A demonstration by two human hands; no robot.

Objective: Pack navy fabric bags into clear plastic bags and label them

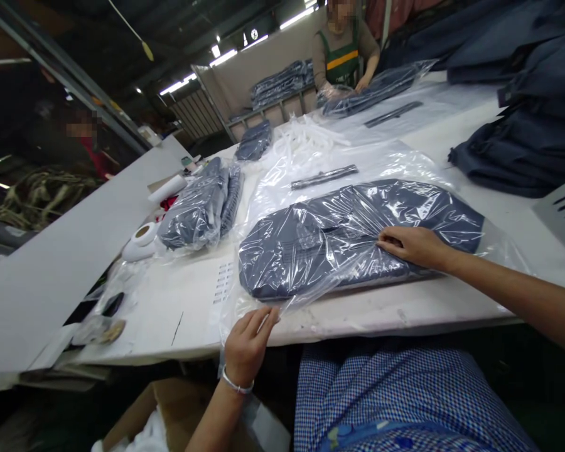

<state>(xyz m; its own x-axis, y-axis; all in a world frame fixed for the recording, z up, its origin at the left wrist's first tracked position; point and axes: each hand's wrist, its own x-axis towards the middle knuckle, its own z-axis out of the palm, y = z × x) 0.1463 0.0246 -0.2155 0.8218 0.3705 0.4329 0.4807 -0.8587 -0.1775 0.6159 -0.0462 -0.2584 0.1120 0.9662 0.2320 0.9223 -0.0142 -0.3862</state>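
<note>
I am bagging: my right hand (412, 245) lies flat, open, on the bagged navy garment (353, 232) mid-bench (179, 314), while my left hand (247, 342) at seven o'clock pinches the bag's open flap (282, 306). Next, I judge, comes folding that flap shut neatly.

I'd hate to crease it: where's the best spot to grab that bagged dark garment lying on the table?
Probably the loose open end of the clear bag at the near table edge, coming from the near left, where the left hand already pinches it. The film is slack and empty there, while the right hand lies flat on the folded garment.
</note>
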